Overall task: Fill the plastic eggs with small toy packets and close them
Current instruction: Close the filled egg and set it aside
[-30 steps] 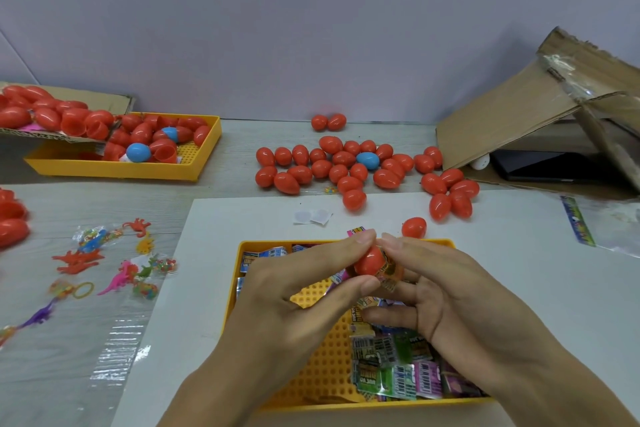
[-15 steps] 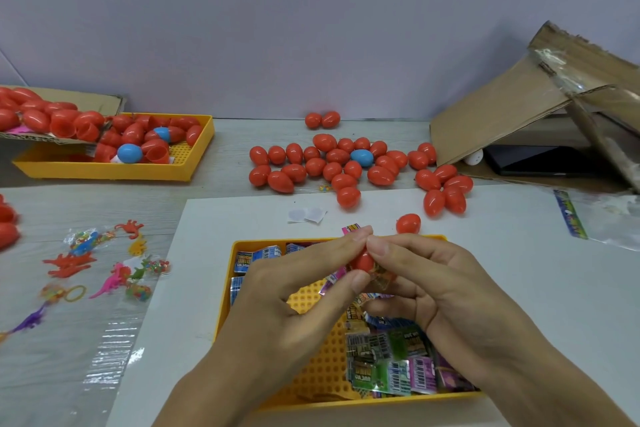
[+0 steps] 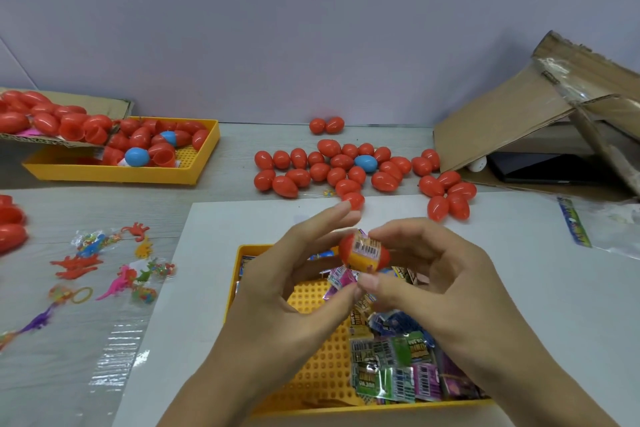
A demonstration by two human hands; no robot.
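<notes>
Both hands hold one red plastic egg [image 3: 363,250] above the near yellow tray [image 3: 311,367]. Its two halves are apart, and a yellow toy packet with a barcode sits between them. My left hand [image 3: 298,291] grips the left half with thumb and fingers, its index finger stretched out above the egg. My right hand [image 3: 433,281] pinches the right half, thumb below. Several toy packets [image 3: 398,364] lie in the tray's right part under my hands.
Several closed red eggs and one blue egg [image 3: 365,163] lie on the table beyond the tray. A second yellow tray [image 3: 121,173] at far left holds open egg halves. Loose rubber toys [image 3: 114,270] lie at left. A torn cardboard box [image 3: 526,114] stands at right.
The egg has come up a little higher and its halves have been drawn apart, so the packet inside now shows. My left index finger has straightened above it.
</notes>
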